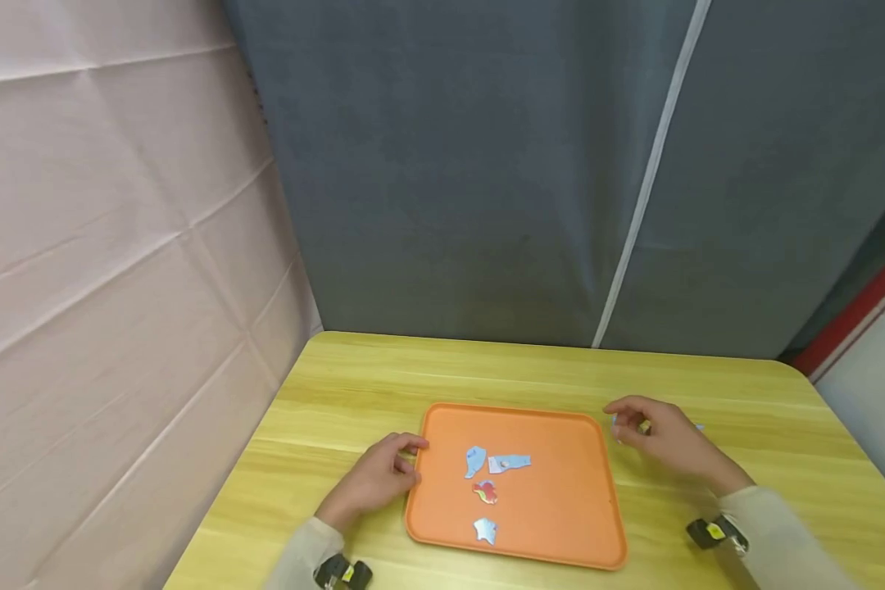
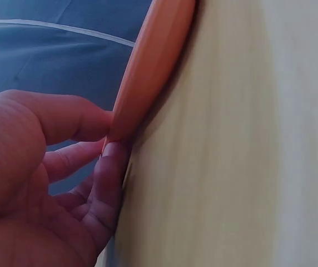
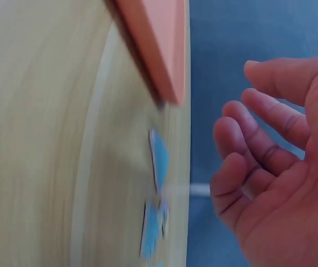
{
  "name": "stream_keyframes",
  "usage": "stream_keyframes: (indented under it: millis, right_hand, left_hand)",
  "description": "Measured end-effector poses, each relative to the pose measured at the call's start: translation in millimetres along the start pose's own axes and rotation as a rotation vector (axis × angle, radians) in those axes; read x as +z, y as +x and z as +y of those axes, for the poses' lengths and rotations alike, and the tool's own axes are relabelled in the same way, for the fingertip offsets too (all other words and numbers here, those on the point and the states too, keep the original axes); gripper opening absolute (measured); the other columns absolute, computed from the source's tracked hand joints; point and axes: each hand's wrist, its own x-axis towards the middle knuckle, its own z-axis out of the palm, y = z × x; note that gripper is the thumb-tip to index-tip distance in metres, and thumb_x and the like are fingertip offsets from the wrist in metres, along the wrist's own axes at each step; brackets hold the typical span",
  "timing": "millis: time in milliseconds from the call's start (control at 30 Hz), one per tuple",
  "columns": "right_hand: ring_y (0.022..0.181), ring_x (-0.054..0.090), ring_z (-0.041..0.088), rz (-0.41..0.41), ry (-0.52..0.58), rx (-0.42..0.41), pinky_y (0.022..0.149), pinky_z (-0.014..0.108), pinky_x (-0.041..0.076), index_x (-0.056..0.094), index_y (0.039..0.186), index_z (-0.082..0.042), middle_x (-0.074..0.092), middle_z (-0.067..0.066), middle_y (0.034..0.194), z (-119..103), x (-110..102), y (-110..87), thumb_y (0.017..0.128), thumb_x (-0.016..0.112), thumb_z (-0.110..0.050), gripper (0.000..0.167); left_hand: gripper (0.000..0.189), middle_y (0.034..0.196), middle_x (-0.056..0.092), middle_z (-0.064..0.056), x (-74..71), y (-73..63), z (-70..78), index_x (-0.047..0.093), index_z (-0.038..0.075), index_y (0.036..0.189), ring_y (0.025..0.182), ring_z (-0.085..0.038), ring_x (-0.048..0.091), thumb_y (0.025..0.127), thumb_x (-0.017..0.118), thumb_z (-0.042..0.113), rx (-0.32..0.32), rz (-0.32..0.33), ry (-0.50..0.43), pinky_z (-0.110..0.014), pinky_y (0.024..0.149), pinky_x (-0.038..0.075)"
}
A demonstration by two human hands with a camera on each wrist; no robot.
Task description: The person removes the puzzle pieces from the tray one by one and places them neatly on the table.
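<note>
My left hand (image 1: 371, 482) is at the left side of an orange tray (image 1: 553, 512); in the left wrist view its fingertips pinch the tray rim (image 2: 148, 72). On the tray lie several flat, irregular puzzle pieces: a blue one (image 1: 475, 461), a long blue and white one (image 1: 515, 463), a red one with green (image 1: 485, 492) and a pale shiny one (image 1: 485, 530). My right hand (image 1: 664, 436) hovers beyond the tray's right side, fingers loosely bent, nothing between thumb and fingers. Below it, in the right wrist view, blue pieces (image 3: 159, 158) lie on the table, partly hidden by the hand in the head view.
The light wooden table (image 1: 339, 385) carries everything. A dark grey curtain (image 1: 450, 180) with a pale strip hangs behind its far edge, and a whitish cloth (image 1: 118, 246) hangs along the left. A red band (image 1: 855, 311) borders the right wall.
</note>
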Motion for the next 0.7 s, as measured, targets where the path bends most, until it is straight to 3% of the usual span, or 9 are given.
stream_keyframes:
  millis: [300,700]
  right_hand:
    - [0.087,0.061,0.002,-0.13,0.056,-0.07,0.073,0.026,0.055,0.071,0.126,-0.004,0.069,-0.005,0.1,-22,27,23.3,0.103,0.071,-0.015,0.025]
    - [0.089,0.059,0.004,-0.255,0.104,-0.088,0.078,0.025,0.054,0.07,0.125,-0.005,0.068,-0.004,0.101,-44,70,54.5,0.1,0.075,-0.017,0.029]
  left_hand:
    - [0.049,0.132,0.063,-0.013,-1.3,5.2,5.1,0.066,0.01,0.139,0.096,-0.019,0.066,0.092,0.078,0.001,-0.061,0.007,-0.07,-0.028,0.072,0.059]
    - [0.051,0.131,0.06,-0.017,-9.0,5.3,3.1,0.065,0.005,0.14,0.092,-0.021,0.067,0.09,0.076,-0.004,-0.133,-0.025,-0.229,-0.037,0.075,0.064]
